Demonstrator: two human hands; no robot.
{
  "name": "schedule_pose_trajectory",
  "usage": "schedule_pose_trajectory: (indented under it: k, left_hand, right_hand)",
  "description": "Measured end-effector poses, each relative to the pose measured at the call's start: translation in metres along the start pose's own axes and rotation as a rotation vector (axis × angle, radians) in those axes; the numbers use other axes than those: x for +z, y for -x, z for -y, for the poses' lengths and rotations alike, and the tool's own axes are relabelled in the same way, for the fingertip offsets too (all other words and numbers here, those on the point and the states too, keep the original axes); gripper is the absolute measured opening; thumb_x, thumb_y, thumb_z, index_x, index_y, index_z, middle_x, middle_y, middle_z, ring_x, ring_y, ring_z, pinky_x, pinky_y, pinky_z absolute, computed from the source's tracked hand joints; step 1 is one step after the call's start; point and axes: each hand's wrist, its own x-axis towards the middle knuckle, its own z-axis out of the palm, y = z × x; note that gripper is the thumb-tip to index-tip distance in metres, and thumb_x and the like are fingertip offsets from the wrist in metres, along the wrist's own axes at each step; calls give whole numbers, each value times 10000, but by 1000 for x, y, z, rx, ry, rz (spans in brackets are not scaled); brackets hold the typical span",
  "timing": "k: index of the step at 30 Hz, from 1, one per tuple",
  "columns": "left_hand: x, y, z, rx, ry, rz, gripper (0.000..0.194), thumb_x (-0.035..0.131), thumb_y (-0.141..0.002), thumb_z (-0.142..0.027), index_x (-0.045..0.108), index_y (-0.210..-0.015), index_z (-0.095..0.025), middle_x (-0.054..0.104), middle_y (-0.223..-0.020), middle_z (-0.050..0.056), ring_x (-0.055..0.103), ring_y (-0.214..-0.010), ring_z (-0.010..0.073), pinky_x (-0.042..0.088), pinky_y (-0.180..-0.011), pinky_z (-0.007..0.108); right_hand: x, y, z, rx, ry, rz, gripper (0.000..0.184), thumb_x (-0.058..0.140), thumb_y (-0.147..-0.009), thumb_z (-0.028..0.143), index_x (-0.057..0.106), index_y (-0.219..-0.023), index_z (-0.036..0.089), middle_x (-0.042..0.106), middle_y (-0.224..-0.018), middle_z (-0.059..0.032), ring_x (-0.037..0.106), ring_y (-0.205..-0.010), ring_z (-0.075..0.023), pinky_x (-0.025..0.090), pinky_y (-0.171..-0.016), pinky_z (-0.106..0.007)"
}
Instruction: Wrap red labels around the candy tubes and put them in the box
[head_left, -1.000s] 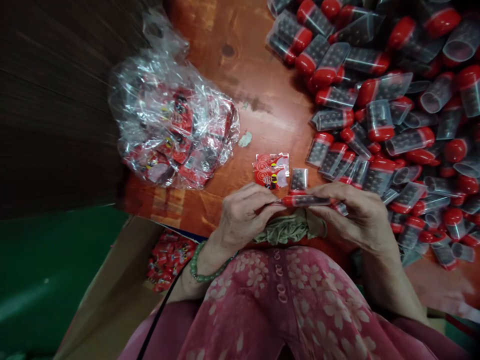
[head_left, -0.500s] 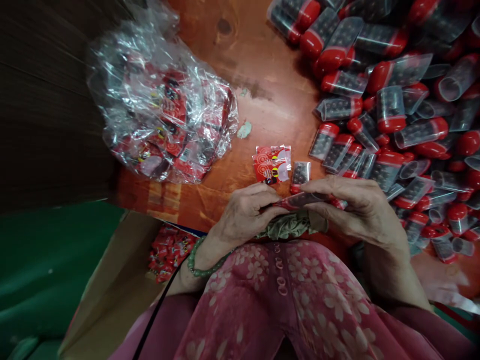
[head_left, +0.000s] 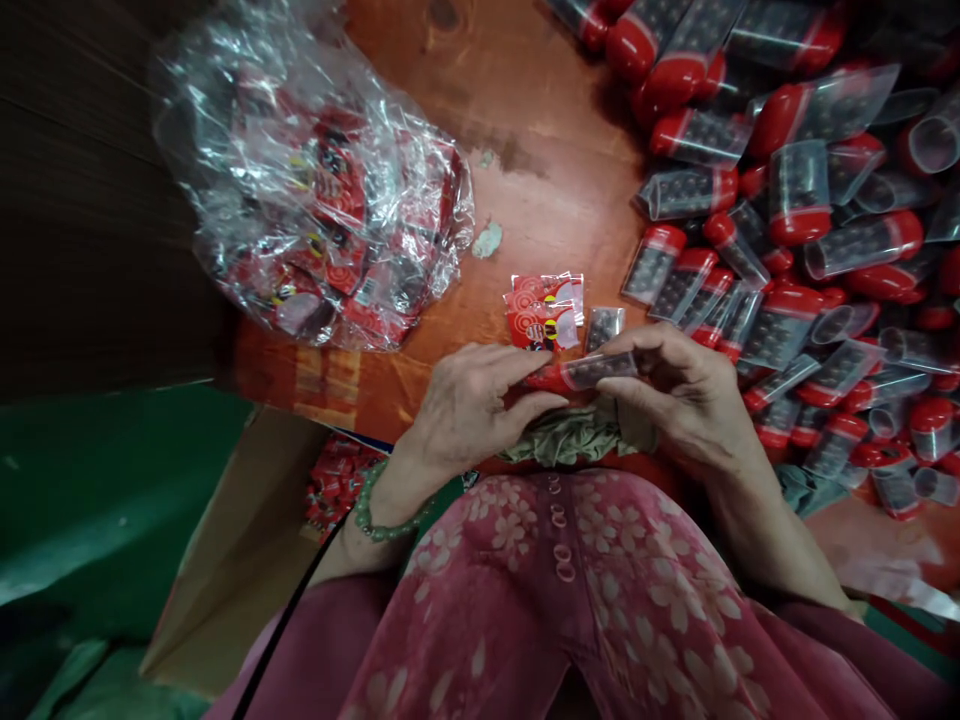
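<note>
Between my two hands lies a clear plastic tube [head_left: 598,370] with a red end and dark beads inside, held level close to my body. My left hand [head_left: 476,400] is closed, its thumb and fingers around the red end on the left. With thumb and fingertips, my right hand [head_left: 682,390] grips the clear end. Just beyond the right fingers, another tube [head_left: 604,325] lies on the table, partly covered by them. Beside it is a small stack of red printed packets [head_left: 544,315]; its near edge meets my left fingers.
A large heap of red-ended tubes [head_left: 795,330] covers the right side of the wooden table [head_left: 555,130]. At the left sits a crinkled clear bag [head_left: 322,200] of red packets. Below the table's left edge, a cardboard box [head_left: 225,560] contains more red packets [head_left: 341,480].
The tube in my hands has turned, so its clear end now shows at the right and its red end at the left. My right fingers have shifted to that clear end.
</note>
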Motion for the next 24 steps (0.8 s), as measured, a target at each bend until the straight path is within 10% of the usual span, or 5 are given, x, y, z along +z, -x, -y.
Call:
schedule_pose_trajectory:
  k: [24]
  left_hand:
    - [-6, -3, -3, -24, -99, 142, 396, 569, -914, -507, 716, -792, -159, 702, -681, 33, 656, -648, 157, 458, -654, 271]
  right_hand:
    - [14, -5, 1, -184, 38, 29, 161, 696, -876, 198, 710, -1032, 234, 756, -940, -7, 710, -831, -153, 556, -750, -253]
